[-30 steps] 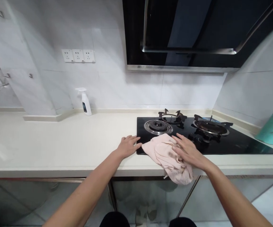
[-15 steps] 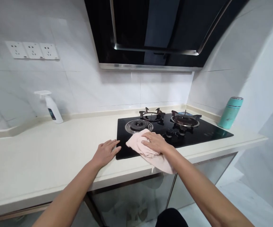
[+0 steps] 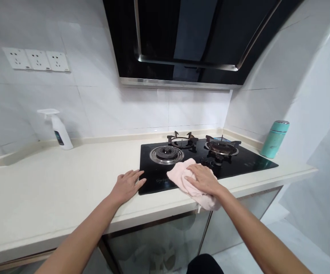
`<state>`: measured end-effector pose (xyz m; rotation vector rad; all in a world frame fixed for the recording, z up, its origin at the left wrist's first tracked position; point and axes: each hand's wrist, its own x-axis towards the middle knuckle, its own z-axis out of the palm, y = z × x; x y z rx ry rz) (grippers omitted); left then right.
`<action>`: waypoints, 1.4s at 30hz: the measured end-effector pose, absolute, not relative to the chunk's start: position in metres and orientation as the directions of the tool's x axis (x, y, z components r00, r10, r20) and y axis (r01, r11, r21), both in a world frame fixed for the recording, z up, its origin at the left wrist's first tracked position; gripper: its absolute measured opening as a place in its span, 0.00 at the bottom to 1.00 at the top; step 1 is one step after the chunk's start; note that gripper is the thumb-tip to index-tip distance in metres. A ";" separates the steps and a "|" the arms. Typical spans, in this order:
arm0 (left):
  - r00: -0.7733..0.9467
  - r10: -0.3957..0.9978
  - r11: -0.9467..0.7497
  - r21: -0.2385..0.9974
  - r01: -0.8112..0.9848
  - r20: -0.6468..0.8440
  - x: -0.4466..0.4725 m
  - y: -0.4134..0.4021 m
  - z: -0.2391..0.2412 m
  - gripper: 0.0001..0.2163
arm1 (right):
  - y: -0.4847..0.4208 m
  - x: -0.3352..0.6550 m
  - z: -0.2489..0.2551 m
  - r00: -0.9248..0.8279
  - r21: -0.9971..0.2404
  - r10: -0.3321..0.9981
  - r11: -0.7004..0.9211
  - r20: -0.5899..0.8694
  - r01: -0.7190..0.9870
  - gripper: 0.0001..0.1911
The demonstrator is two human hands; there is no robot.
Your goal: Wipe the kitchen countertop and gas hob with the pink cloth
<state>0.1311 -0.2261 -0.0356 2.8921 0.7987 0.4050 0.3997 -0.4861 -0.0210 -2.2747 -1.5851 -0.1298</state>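
Observation:
A pink cloth [image 3: 184, 179] lies bunched under my right hand [image 3: 203, 179], which presses it on the front of the black gas stove [image 3: 153, 177]. Part of the cloth drapes over the counter's front edge. My left hand [image 3: 128, 185] rests on the pale counter [image 3: 96, 167], fingers spread, fingertips touching the stove's left edge. The left burner [image 3: 167, 153] sits without its pan support just behind the cloth. That loose pan support [image 3: 182, 141] stands at the back of the stove. The cloth partly hides the control knobs.
A white spray bottle [image 3: 60, 131] stands at the back left, below wall sockets [image 3: 37, 59]. At the stove's right end is a turquoise flask [image 3: 275, 139]. The right burner [image 3: 222, 147] carries its support. A black range hood [image 3: 176, 42] hangs above.
My right hand has slid the cloth to the right along the stove's front, uncovering lettering on the glass. My left hand stays in place. The view has shifted slightly.

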 end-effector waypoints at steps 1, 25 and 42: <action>0.827 0.513 -0.857 0.178 0.483 0.229 0.132 -0.226 -0.036 0.29 | -0.479 0.388 -0.018 0.370 -0.242 0.893 -0.311 0.258 0.919 0.32; 0.814 0.519 -0.855 0.140 0.500 0.262 0.128 -0.206 -0.041 0.28 | -0.555 0.405 -0.047 0.294 -0.243 0.805 -0.192 0.515 0.951 0.19; 0.805 0.557 -0.825 0.244 0.509 0.203 0.133 -0.216 -0.036 0.28 | -0.589 0.450 -0.059 0.587 -0.163 0.662 -0.588 0.466 0.792 0.26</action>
